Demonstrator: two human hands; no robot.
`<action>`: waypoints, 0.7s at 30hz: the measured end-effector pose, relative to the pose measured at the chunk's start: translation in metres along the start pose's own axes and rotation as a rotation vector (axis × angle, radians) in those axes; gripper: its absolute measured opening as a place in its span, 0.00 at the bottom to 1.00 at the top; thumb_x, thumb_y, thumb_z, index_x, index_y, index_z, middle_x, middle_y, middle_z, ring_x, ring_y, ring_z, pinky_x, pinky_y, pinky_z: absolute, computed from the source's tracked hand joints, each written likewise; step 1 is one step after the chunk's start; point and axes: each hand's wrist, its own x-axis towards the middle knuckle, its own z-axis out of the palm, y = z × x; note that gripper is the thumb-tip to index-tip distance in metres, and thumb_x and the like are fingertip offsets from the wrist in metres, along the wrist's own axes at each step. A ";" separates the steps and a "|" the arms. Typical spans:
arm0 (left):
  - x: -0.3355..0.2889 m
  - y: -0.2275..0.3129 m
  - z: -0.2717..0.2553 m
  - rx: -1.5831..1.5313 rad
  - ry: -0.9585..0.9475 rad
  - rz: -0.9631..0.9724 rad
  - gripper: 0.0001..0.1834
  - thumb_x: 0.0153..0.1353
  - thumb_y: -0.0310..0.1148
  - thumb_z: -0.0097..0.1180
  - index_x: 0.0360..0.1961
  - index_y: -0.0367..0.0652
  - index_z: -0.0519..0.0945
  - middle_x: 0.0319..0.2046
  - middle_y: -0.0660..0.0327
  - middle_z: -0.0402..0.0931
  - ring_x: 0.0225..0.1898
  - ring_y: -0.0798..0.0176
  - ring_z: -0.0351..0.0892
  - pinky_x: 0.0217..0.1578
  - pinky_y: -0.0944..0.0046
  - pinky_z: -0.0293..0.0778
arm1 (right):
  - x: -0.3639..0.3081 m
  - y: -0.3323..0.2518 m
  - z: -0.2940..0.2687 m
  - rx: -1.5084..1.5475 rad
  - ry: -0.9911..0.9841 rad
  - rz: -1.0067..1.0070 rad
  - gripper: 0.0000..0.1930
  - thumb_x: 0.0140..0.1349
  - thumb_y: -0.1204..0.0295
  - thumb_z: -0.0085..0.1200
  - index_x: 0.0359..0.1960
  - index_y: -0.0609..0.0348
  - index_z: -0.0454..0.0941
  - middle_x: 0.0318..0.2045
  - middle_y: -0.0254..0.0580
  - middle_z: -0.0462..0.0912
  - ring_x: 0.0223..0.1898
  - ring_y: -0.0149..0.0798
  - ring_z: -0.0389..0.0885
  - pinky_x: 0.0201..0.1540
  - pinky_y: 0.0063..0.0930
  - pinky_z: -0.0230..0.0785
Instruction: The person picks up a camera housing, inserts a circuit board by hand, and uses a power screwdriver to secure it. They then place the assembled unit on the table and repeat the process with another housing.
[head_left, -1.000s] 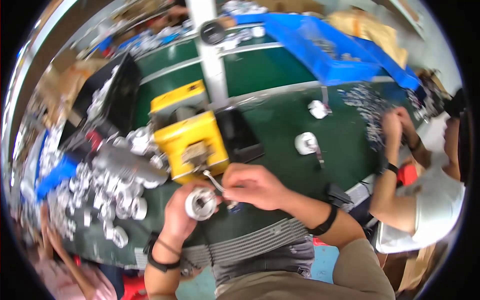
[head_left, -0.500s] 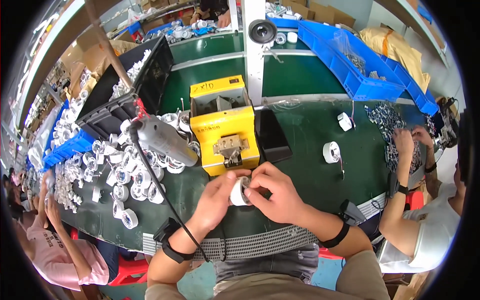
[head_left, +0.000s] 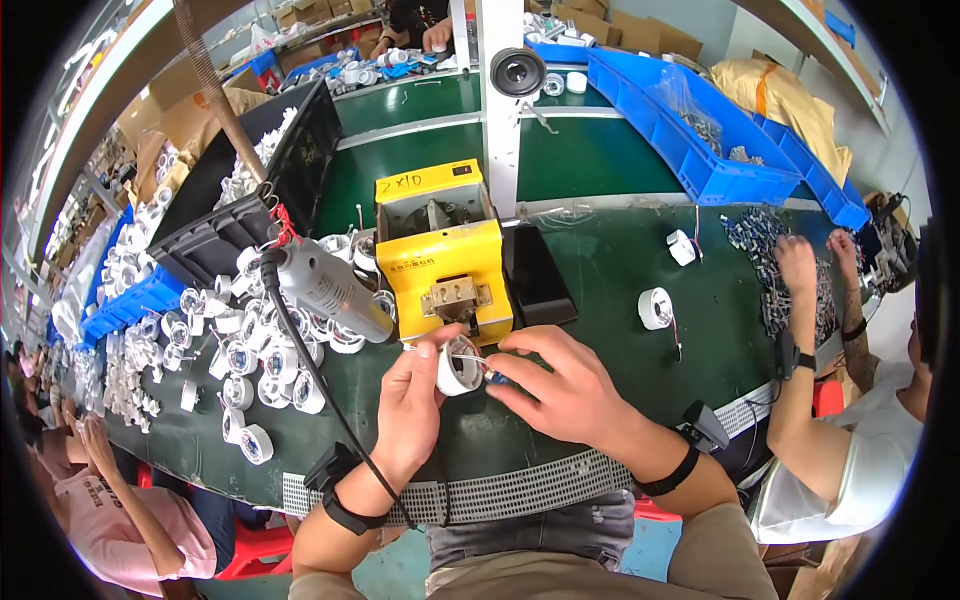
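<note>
A person sits at a long green workbench (head_left: 620, 300), seen from above through a wide, curved lens. Both bare forearms rise from the lower edge and meet in front of the person's chest. The left hand (head_left: 410, 400) is curled shut around a small white round housing (head_left: 458, 365), holding it raised off the bench and tilted so that its open face is toward the right hand (head_left: 560, 385). That hand's fingertips are pinched together at the housing's rim on thin coloured wires (head_left: 490, 368), which are too fine to make out clearly. Holding the part close and steady in one hand appears to free the other for this fine work.

Directly behind the hands stands a yellow box-shaped machine (head_left: 445, 255) with a metal fixture on its front, close enough to reach without leaning. To its left hangs a grey electric screwdriver (head_left: 325, 290) on a coiled cord, suspended just above the bench. Further left, many similar white housings (head_left: 245, 360) lie scattered within reach, beside a black bin (head_left: 250, 200). One more white part (head_left: 655, 308) lies alone to the right. Blue bins (head_left: 690, 120) line the far edge.

At the right, another person's hands (head_left: 800, 265) sort through a pile of small metal parts (head_left: 765, 245).
</note>
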 end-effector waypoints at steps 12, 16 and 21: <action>-0.003 -0.006 0.001 -0.239 -0.207 0.049 0.17 0.70 0.33 0.39 0.56 0.38 0.69 0.59 0.51 0.65 0.58 0.57 0.68 0.56 0.57 0.66 | -0.016 0.002 0.018 1.086 -0.044 0.570 0.10 0.60 0.83 0.55 0.43 0.66 0.77 0.36 0.42 0.80 0.34 0.32 0.82 0.37 0.23 0.77; -0.004 -0.007 0.001 -0.267 -0.220 0.022 0.16 0.69 0.33 0.41 0.55 0.38 0.70 0.60 0.49 0.63 0.60 0.56 0.66 0.57 0.55 0.64 | -0.015 0.000 0.018 1.026 -0.043 0.632 0.09 0.58 0.84 0.56 0.41 0.67 0.77 0.37 0.41 0.79 0.36 0.32 0.82 0.40 0.24 0.77; -0.004 -0.010 0.002 -0.311 -0.328 -0.019 0.16 0.69 0.34 0.40 0.54 0.40 0.70 0.62 0.47 0.60 0.63 0.54 0.62 0.61 0.54 0.59 | -0.016 -0.003 0.015 0.530 -0.082 0.489 0.12 0.51 0.81 0.64 0.38 0.64 0.79 0.36 0.44 0.79 0.32 0.30 0.79 0.34 0.21 0.71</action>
